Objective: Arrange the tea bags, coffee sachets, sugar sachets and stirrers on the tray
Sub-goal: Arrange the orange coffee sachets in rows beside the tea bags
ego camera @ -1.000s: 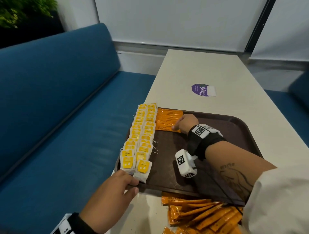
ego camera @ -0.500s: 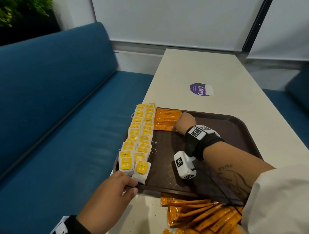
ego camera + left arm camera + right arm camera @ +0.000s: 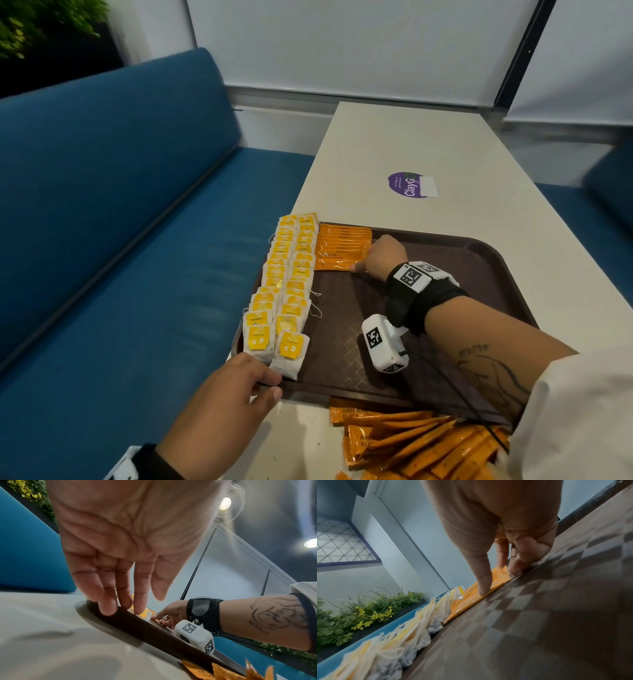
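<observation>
A blue sofa is running along the left of the scene, with a green plant sitting in the far left corner. The pale bench is standing just right of the sofa and carrying a dark brown tray at its near end.

The left hand is reaching in at the tray's near left corner. Its fingers are lying nearly straight over the rim, with the fingertips touching the nearest tea bag; the hand is gripping nothing.

The tea bags, white with yellow tags, are lying in two overlapping rows along the tray's left edge, running from near to far. Just right of their far end, a neat stack of orange coffee sachets is sitting in the tray's far left part, touching the tea bag rows.

The right hand is resting at the right end of that stack. Its thumb and one finger are pressing down on the nearest sachet, while the other fingers are curling against the tray floor.

Farther right, most of the tray floor is showing its checked texture. A purple sticker is lying on the bench beyond the tray. Near the tray's near edge, loose coffee sachets are lying in a jumbled heap on the bench.
</observation>
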Demonstrator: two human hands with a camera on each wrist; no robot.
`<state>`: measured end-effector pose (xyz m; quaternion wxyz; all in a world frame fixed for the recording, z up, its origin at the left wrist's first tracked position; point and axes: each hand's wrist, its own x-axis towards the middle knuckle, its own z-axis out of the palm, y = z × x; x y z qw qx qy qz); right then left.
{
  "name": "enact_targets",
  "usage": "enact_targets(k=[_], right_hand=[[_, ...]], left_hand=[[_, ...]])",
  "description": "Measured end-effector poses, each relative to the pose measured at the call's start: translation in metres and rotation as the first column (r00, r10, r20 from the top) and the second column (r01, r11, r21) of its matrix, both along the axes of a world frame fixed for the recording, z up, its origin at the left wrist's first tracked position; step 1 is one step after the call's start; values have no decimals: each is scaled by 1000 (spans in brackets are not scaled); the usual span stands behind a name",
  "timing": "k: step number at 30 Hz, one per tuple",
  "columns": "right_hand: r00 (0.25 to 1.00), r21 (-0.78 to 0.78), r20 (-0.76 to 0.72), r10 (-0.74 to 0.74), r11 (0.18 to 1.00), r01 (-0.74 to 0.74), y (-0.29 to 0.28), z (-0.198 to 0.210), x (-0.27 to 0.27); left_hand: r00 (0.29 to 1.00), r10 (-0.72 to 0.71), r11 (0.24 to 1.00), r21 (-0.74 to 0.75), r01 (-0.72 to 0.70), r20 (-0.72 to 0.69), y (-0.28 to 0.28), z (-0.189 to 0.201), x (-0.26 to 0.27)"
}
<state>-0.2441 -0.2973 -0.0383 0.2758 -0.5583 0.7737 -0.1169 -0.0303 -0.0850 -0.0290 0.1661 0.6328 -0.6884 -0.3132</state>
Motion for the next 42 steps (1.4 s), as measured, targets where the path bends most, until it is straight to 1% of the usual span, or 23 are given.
enact_targets(k=[2,4,9,15,24,29,31,34,36,38,39,40,41,42], right_hand=[[999,-9,47,-24,1000,25,0,0,-1],[998,-25,64,-26,999,28,1,2,-1],[998,-22,60,5,1000,-4,0,2,1],[996,-40,88,-22,999,26,-1,2,-2],[994,-74,105,9,997,-1,-3,4,6],[993,-62,118,-26,997,33,-2,4,2],[990,-71,137,-32,997,42,0,5,-4],[971,-130,235,-42,989,74,9,12,-15],[954,-176,298,-26,981,82,24,24,-24],[929,-202,369,15,977,64,47,41,-33],[910,-196,412,38,979,48,64,51,-38],[893,-189,444,68,982,19,82,61,-43],[887,-192,448,112,981,-28,102,72,-49],[893,-197,417,168,976,-92,123,82,-56]], left_hand=[[1000,3,1000,-3,-3,3,0,0,0],[1000,6,1000,-2,-6,6,-1,0,-1],[1000,5,1000,-13,-5,3,0,1,-1],[1000,9,1000,-29,-9,2,-1,1,0],[1000,25,999,-33,-25,2,-1,-2,0],[998,48,997,-54,-49,-32,3,0,-2],[995,71,990,-116,-78,-66,7,7,-3],[984,99,958,-255,-134,-147,12,28,-6],[978,91,932,-330,-150,-188,16,42,-10],[979,66,923,-361,-134,-193,20,49,-14],[984,48,936,-337,-105,-172,23,49,-18],[990,25,958,-281,-64,-139,26,47,-22],[995,-4,979,-202,-16,-97,30,44,-28],[998,-45,991,-126,39,-47,34,40,-34]])
